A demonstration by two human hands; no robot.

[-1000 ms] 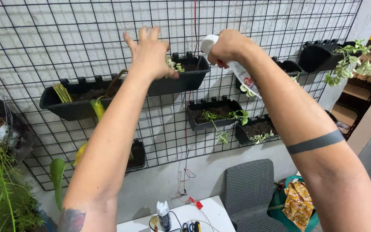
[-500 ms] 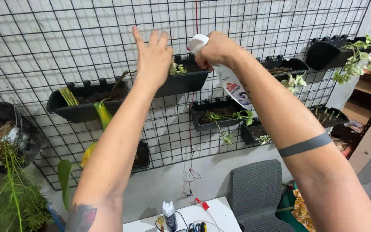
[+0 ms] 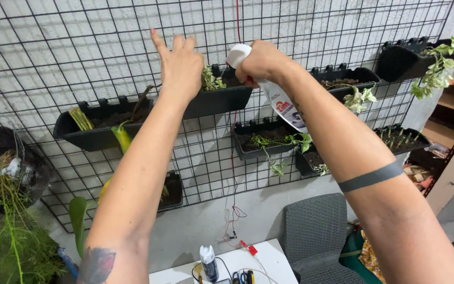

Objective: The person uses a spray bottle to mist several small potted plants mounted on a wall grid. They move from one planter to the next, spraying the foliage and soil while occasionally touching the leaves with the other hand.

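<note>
My right hand (image 3: 261,61) grips a white spray bottle (image 3: 278,100) with a red trigger, its nozzle aimed left at a black planter box (image 3: 222,97) hung on a black wire grid (image 3: 80,47). Small green leaves (image 3: 211,81) stick up from that box. My left hand (image 3: 178,64) is raised with fingers spread, flat against the grid just above the box's left end, holding nothing.
More black planters hang on the grid: one at the left (image 3: 98,126) with a yellowing leaf, two lower middle (image 3: 261,142), others right (image 3: 350,79) with trailing vines (image 3: 440,66). A grey chair (image 3: 316,236) and white table (image 3: 243,265) with a bottle stand below. Grassy plant (image 3: 1,221) at left.
My left hand rose a little and shifted left along the grid, uncovering the leaves in the box. The right hand kept the spray bottle aimed at the same box; the view shifted slightly.
</note>
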